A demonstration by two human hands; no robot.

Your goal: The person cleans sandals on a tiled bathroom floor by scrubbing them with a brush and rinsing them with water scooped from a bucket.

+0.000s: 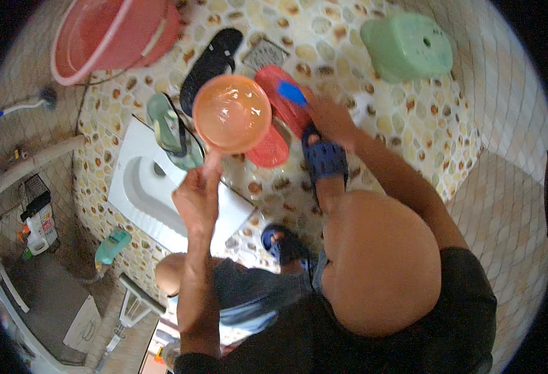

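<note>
My left hand [197, 199] is closed round the handle of an orange dipper [231, 115], whose bowl has clear, glinting water in it. My right hand [333, 121] grips a flat blue brush [292, 92] against a red slipper [279, 75]; its bristles cannot be seen. Partly hidden under the dipper is a second red slipper [269, 149]. A black flip-flop [214, 59] lies just beyond the dipper. To its left is a green flip-flop [165, 124], and another green one [190, 157] lies beside the squat toilet.
The white squat toilet [140, 199] is set in the pebble-patterned floor at left. A pink tub [115, 43] stands far left, a green stool [408, 50] far right. Near the dipper is a floor drain [266, 55]. A teal bottle [113, 245] and a squeegee [133, 302] are lower left.
</note>
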